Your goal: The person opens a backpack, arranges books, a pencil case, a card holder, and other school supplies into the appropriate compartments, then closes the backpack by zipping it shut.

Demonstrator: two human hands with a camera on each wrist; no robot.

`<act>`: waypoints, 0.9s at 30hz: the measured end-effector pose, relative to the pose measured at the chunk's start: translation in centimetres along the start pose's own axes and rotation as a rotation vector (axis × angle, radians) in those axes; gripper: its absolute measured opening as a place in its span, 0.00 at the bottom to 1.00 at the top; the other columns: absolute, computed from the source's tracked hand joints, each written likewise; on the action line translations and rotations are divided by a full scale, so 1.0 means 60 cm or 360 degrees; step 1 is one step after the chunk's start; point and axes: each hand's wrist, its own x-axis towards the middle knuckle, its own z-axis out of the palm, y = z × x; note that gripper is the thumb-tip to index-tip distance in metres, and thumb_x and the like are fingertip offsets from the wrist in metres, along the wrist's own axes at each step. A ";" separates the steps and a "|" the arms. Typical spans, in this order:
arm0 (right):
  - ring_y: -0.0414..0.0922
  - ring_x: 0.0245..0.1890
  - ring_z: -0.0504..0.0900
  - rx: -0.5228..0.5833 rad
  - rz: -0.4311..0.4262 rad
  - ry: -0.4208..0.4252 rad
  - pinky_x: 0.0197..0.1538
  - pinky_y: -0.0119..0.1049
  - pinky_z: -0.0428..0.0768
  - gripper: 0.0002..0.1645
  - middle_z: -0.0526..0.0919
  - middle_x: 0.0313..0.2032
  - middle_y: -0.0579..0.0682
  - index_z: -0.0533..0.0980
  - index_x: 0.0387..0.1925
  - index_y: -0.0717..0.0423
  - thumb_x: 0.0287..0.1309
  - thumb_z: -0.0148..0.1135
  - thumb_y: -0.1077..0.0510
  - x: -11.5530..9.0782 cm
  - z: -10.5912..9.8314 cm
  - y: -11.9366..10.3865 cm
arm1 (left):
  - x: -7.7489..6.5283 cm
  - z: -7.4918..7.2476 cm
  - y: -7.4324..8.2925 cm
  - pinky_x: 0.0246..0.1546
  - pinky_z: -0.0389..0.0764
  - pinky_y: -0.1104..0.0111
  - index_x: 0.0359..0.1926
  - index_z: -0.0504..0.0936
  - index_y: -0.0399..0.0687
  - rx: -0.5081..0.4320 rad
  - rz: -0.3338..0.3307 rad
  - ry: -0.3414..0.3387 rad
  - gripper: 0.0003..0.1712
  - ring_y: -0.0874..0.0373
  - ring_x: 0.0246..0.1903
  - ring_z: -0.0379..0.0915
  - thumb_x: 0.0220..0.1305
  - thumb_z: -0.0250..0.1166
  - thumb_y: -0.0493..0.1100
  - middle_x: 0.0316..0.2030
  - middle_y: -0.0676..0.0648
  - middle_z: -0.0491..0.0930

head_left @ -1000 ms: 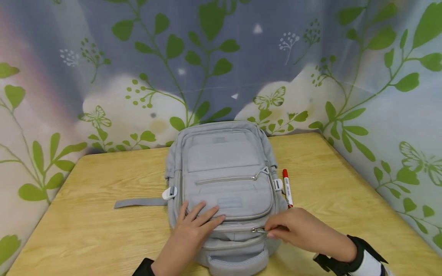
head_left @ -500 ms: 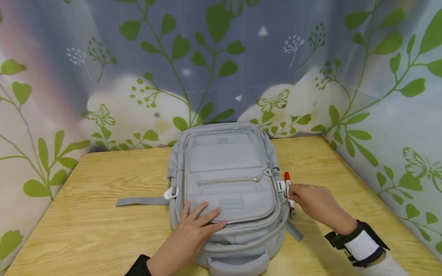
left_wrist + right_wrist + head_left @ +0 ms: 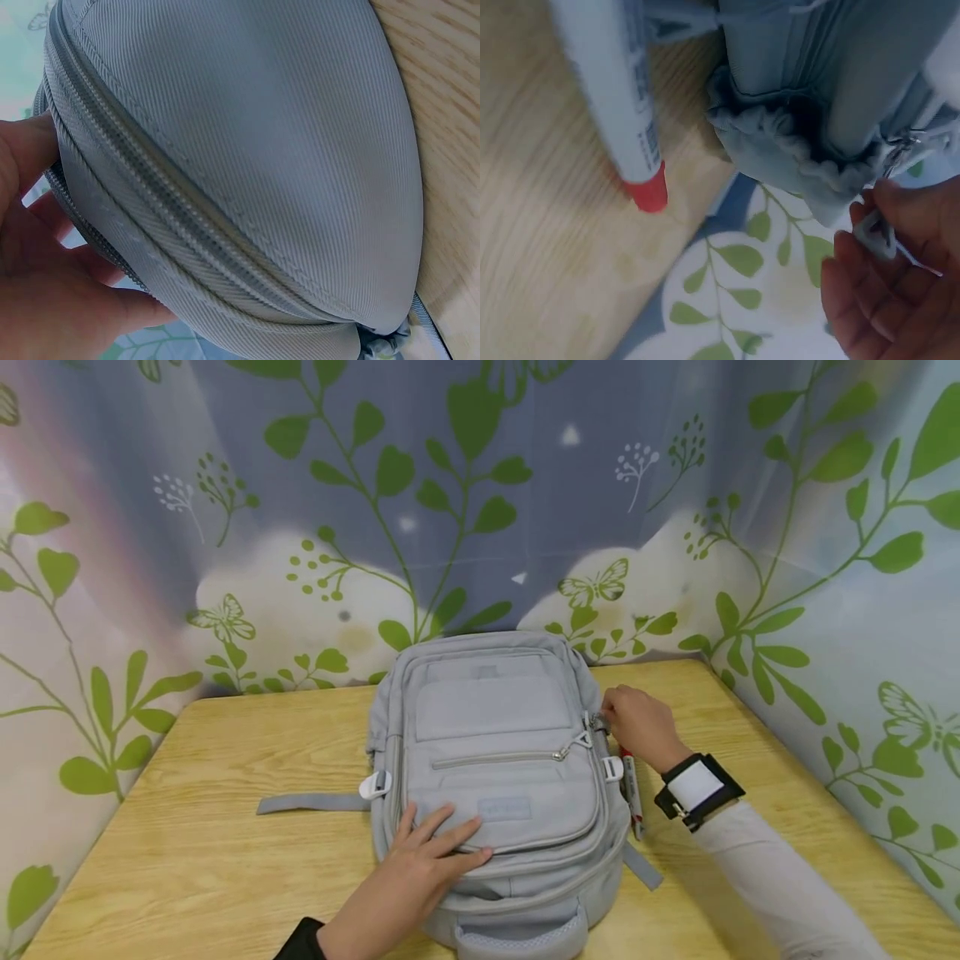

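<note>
Right hand carries the zip pull up the bag's far right side

A pale grey fabric backpack (image 3: 517, 777) lies front side up on a light yellow wood-grain table (image 3: 315, 735). The right hand (image 3: 639, 722), a second ago at the bag's near right corner, has come round past the white side buckle (image 3: 612, 768) to the upper right edge. Its thumb and fingers pinch a small pale triangular zip pull (image 3: 877, 234), close to a gathered grey side pocket (image 3: 787, 169).

The left hand (image 3: 420, 864) is where it was, its spread, straight fingers resting on the lower front and gripping nothing; that seems to steady the bag against the pull.

The white marker with a red cap (image 3: 632, 789) lies just beside the bag's right side, partly hidden by the right hand. Judging by the pull's travel, most of this side's zip run appears covered; whether the seam behind it is parted or joined, I cannot tell.
</note>
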 end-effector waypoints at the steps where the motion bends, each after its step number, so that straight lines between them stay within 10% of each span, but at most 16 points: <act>1: 0.46 0.24 0.77 0.0024 0.0016 -0.0027 0.22 0.37 0.73 0.04 0.79 0.28 0.52 0.80 0.30 0.56 0.58 0.62 0.60 0.006 0.003 0.000 | -0.001 0.000 0.000 0.61 0.56 0.36 0.58 0.76 0.65 -0.0009 -0.0005 -0.0005 0.23 0.44 0.65 0.62 0.62 0.61 0.42 0.63 0.52 0.70; 7: 0.48 0.28 0.76 0.0076 -0.0003 -0.0134 0.28 0.40 0.77 0.06 0.78 0.31 0.56 0.81 0.34 0.60 0.57 0.62 0.61 0.012 0.002 -0.007 | -0.003 0.004 0.000 0.62 0.56 0.37 0.58 0.75 0.66 -0.0013 -0.0006 0.0000 0.23 0.44 0.65 0.61 0.62 0.60 0.42 0.63 0.53 0.70; 15: 0.64 0.50 0.73 0.0002 -0.0396 -0.0105 0.49 0.58 0.73 0.24 0.74 0.50 0.66 0.73 0.52 0.66 0.50 0.64 0.68 -0.017 -0.010 -0.022 | -0.002 0.008 0.001 0.57 0.61 0.36 0.56 0.78 0.65 0.0039 0.0008 0.0113 0.23 0.44 0.63 0.64 0.59 0.64 0.41 0.61 0.52 0.73; 23: 0.56 0.47 0.76 -0.0243 -0.0599 0.0124 0.52 0.53 0.72 0.18 0.79 0.43 0.56 0.79 0.39 0.58 0.43 0.73 0.62 -0.042 -0.010 -0.018 | 0.002 0.010 0.004 0.59 0.59 0.36 0.56 0.77 0.68 0.0000 -0.0032 0.0122 0.25 0.45 0.63 0.64 0.58 0.65 0.41 0.60 0.53 0.73; 27: 0.53 0.44 0.77 -0.0346 -0.0726 0.0210 0.51 0.50 0.73 0.10 0.78 0.37 0.53 0.79 0.31 0.55 0.45 0.72 0.61 -0.041 -0.006 -0.007 | 0.010 -0.018 0.005 0.60 0.59 0.38 0.58 0.76 0.66 -0.0033 0.0015 -0.0065 0.21 0.45 0.63 0.63 0.63 0.60 0.46 0.62 0.52 0.71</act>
